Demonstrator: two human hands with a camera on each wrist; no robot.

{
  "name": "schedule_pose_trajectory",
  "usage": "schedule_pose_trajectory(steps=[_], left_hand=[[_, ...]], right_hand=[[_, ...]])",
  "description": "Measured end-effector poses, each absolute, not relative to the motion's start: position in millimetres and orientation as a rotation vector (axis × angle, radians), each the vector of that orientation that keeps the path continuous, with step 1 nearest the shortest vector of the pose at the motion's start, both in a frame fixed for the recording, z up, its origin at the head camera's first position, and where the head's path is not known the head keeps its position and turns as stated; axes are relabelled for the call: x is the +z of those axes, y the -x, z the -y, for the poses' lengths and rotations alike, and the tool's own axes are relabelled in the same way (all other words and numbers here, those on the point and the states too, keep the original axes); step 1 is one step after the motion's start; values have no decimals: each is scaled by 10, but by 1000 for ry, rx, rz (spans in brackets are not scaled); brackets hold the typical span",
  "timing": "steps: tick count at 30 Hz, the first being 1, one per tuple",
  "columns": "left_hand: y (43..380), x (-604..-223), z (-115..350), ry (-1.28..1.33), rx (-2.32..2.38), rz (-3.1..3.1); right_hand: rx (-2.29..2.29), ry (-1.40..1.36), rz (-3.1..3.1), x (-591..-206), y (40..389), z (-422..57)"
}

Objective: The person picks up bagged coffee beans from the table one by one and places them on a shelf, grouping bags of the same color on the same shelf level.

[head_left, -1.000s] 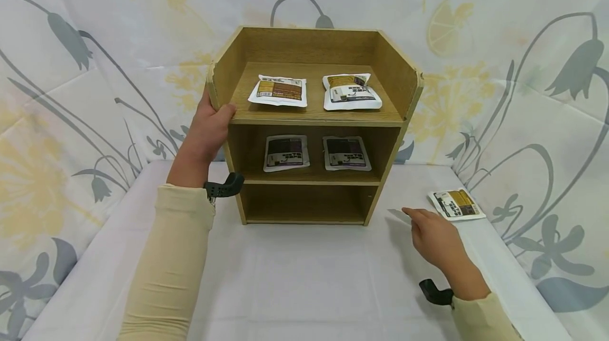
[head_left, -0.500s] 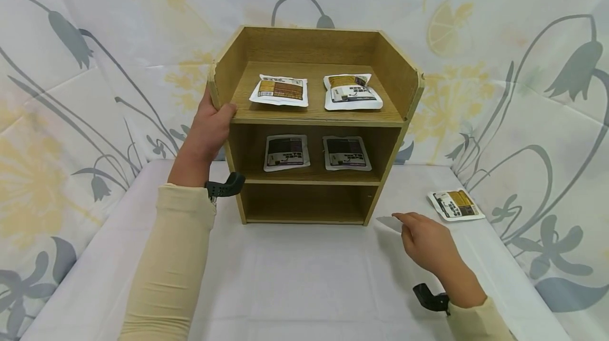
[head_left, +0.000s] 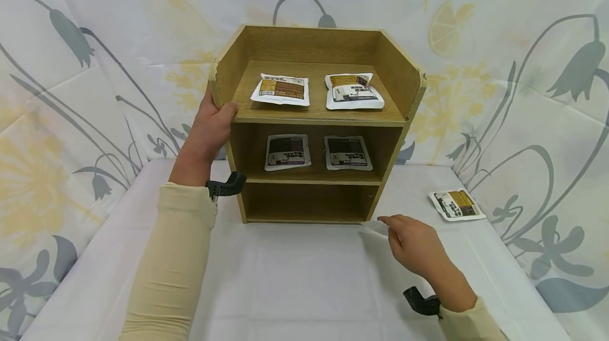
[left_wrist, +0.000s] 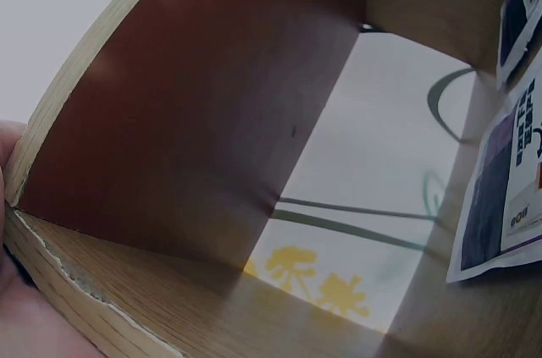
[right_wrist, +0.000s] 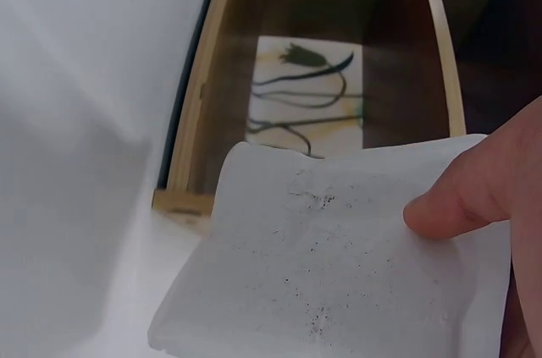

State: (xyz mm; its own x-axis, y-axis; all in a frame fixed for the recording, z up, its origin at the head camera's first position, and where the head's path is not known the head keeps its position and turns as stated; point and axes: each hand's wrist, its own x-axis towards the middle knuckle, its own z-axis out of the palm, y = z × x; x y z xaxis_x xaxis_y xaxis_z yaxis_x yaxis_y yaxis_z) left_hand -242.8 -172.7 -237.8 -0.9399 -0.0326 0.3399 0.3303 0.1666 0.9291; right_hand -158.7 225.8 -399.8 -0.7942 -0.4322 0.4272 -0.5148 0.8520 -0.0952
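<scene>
My left hand (head_left: 208,132) grips the left side panel of a small wooden shelf unit (head_left: 311,45), its thumb at the top board's front edge. Between the thumb and fingers of my right hand (head_left: 417,246) is a white food pouch (right_wrist: 313,265), its plain back speckled with small dark print in the right wrist view. From the head view this pouch shows only as a thin sliver beside the shelf's lower right corner. In the right wrist view its far edge overlaps the opening of the bottom compartment (right_wrist: 385,104).
Two pouches with yellow-brown labels (head_left: 282,90) lie on the top shelf. Two dark-labelled pouches (head_left: 287,151) lie on the middle one. Another yellow-labelled pouch (head_left: 457,204) rests on the white tablecloth (head_left: 304,283) at the right. A patterned cloth (head_left: 518,119) hangs behind.
My right hand has moved left with the white pouch, closer to the shelf's lower right corner. The left hand has kept its grip on the side panel.
</scene>
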Motion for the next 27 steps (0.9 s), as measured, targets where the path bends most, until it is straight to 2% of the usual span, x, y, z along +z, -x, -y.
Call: schedule_pose_trajectory(steps=[27], left_hand=[[2458,-2401,1726,301,-1831,2149]], right_hand=[[331,-879,2427,-3950,1712,-1752]])
